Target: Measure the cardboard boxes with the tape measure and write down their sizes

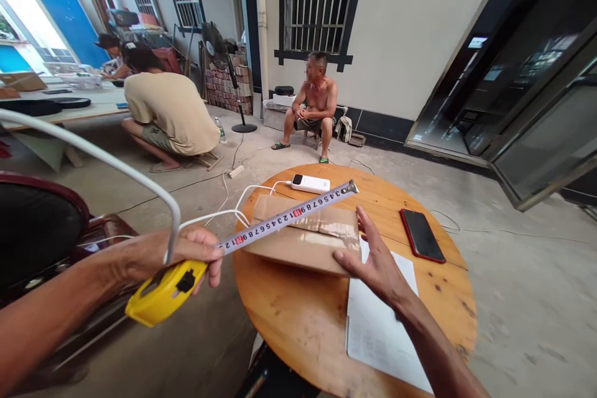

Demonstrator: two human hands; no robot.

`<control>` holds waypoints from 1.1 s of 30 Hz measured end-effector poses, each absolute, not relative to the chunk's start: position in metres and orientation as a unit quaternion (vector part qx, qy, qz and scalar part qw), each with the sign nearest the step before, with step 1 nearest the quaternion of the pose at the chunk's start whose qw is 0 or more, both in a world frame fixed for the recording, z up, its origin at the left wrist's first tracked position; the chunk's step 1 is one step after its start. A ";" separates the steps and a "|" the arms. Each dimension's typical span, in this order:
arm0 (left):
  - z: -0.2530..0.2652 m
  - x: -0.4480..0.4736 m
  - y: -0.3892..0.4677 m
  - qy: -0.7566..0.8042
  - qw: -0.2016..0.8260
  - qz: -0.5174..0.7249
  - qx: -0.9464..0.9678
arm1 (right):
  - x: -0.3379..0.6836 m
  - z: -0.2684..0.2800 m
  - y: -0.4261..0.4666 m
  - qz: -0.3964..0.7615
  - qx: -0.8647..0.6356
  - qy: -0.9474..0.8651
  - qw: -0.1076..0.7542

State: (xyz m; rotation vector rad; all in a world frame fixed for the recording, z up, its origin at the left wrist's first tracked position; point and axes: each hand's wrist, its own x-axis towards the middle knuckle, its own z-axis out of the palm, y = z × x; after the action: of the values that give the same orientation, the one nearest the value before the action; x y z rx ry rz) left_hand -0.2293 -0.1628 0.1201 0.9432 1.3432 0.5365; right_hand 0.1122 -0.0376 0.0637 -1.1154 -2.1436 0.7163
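Observation:
My left hand is closed round a yellow tape measure, with the thumb pressed on the drawn-out blade. The white blade slants up to the right, over a brown cardboard box on a round wooden table. Its metal end hook sticks up beyond the box's far right corner. At the box's right end is my right hand, with thumb and fingers spread apart. The thumb tip overlaps the box's near right corner; I cannot tell whether it touches. Strips of torn tape mark the box top.
On the wooden table lie printed paper, a red-edged phone and a white power bank with a cable. A thick white cable arches across the left. Several people sit beyond, near a standing fan.

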 end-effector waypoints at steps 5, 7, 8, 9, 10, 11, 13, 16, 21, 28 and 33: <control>0.088 -0.218 -0.173 0.559 0.664 0.298 0.398 | 0.104 0.076 -0.014 0.161 -0.425 -0.843 0.288; 0.071 -0.210 -0.179 0.549 0.672 0.330 0.371 | 0.099 0.083 -0.015 0.090 -0.394 -0.872 0.277; 0.062 -0.205 -0.183 0.547 0.674 0.344 0.359 | 0.097 0.087 -0.017 0.058 -0.370 -0.889 0.263; 0.054 -0.200 -0.188 0.544 0.675 0.358 0.346 | 0.094 0.090 -0.019 0.033 -0.344 -0.906 0.243; 0.046 -0.195 -0.194 0.543 0.673 0.373 0.335 | 0.090 0.092 -0.021 0.014 -0.320 -0.921 0.221; 0.038 -0.189 -0.199 0.544 0.670 0.388 0.323 | 0.087 0.093 -0.021 0.003 -0.302 -0.932 0.200; 0.027 -0.179 -0.210 0.549 0.668 0.401 0.303 | 0.080 0.095 -0.018 -0.001 -0.292 -0.941 0.171; 0.019 -0.165 -0.224 0.558 0.657 0.420 0.283 | 0.074 0.098 -0.002 0.010 -0.300 -0.940 0.160; 0.020 -0.142 -0.232 0.545 0.651 0.470 0.241 | 0.070 0.113 0.029 0.059 -0.275 -0.951 0.132; 0.005 -0.113 -0.220 0.581 0.614 0.488 0.217 | 0.064 0.127 0.046 0.146 -0.296 -0.934 0.137; -0.003 -0.102 -0.213 0.598 0.597 0.494 0.206 | 0.062 0.128 0.052 0.172 -0.300 -0.928 0.142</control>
State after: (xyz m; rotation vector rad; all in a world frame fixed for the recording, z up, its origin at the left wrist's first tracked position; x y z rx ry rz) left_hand -0.1019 -0.2130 -0.0027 0.4774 1.3884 1.1460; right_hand 0.0615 0.0515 0.1279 -0.8646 -2.6773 0.4970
